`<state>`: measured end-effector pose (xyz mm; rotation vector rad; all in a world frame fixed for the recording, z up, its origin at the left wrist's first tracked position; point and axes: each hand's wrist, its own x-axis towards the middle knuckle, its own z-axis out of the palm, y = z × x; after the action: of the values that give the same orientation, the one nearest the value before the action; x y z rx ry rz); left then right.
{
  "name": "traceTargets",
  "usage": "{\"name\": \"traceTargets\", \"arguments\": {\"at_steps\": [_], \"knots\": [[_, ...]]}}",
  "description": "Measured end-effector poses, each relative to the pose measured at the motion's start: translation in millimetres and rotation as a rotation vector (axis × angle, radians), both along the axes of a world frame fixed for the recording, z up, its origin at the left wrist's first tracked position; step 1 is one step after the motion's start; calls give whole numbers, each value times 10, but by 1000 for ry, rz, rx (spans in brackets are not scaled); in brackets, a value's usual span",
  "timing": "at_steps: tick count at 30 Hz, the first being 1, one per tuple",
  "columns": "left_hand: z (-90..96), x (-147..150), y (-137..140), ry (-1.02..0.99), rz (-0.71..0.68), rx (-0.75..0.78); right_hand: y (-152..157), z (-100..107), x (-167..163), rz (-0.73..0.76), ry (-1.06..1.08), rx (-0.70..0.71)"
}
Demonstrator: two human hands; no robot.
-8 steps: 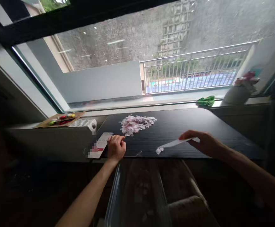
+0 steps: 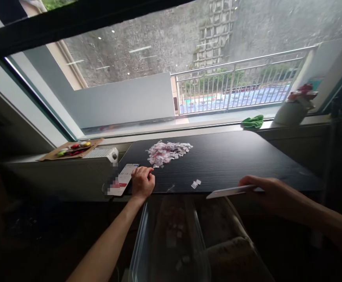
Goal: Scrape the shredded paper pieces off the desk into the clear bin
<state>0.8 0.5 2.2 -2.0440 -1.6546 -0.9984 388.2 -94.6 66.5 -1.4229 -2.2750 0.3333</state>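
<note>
My right hand (image 2: 262,190) grips a thin, flat white strip (image 2: 228,192), possibly folded paper or card; the strip's free end is just over the table's front edge. A few small white paper squares (image 2: 196,183) lie near that edge, left of the strip and apart from it. My left hand (image 2: 143,183) rests on the dark table (image 2: 226,156) with its fingers curled in, and I see nothing in them. Beside it on the left is a phone (image 2: 126,174) with a lit screen. Behind that hand sits a heap of paper bits (image 2: 166,152).
Below the table edge stands a clear plastic bin (image 2: 140,239) with some paper pieces inside, and a box (image 2: 230,244) adjoins it. On the sill are a green cloth (image 2: 252,122) and a pale vase (image 2: 290,113). A radiator (image 2: 100,153) borders the table's left side.
My right hand has drawn the white strip right and toward me, away from the small paper squares. Fewer squares now lie there. My left hand stays in place on the table.
</note>
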Motion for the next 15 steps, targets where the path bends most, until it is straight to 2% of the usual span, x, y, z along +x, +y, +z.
{"name": "traceTargets", "arguments": {"at_steps": [3, 7, 11, 15], "knots": [[1, -6, 3, 5, -3, 6, -205, -42, -166, 90, -175, -69], [5, -12, 3, 9, -11, -4, -394, -76, -342, 138, -363, 1], [7, -14, 1, 6, -10, 0, -468, -178, -268, 223, -424, 97], [7, -13, 0, 10, -12, -6, -497, -325, -143, 222, -464, 209]]}}
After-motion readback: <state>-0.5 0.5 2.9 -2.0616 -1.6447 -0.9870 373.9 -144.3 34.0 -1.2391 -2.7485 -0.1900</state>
